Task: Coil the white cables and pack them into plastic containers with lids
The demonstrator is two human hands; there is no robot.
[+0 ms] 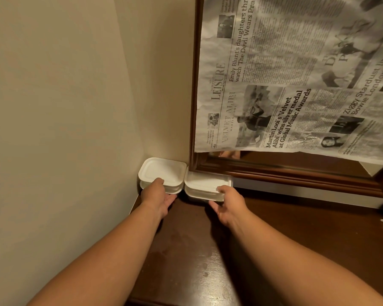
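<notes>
On the wooden surface, in the wall corner, the left container and right container sit touching. The left hand and right hand each pinch their container's front edge, thumb on lid, fingers beneath.

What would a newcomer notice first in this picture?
The eye goes first to the two hands: the left hand grips the left container and the right hand grips the right container, both white and lidded, side by side in the corner of the dark wooden top. Above and to the right, a large newspaper hangs over the wood-framed mirror.
</notes>
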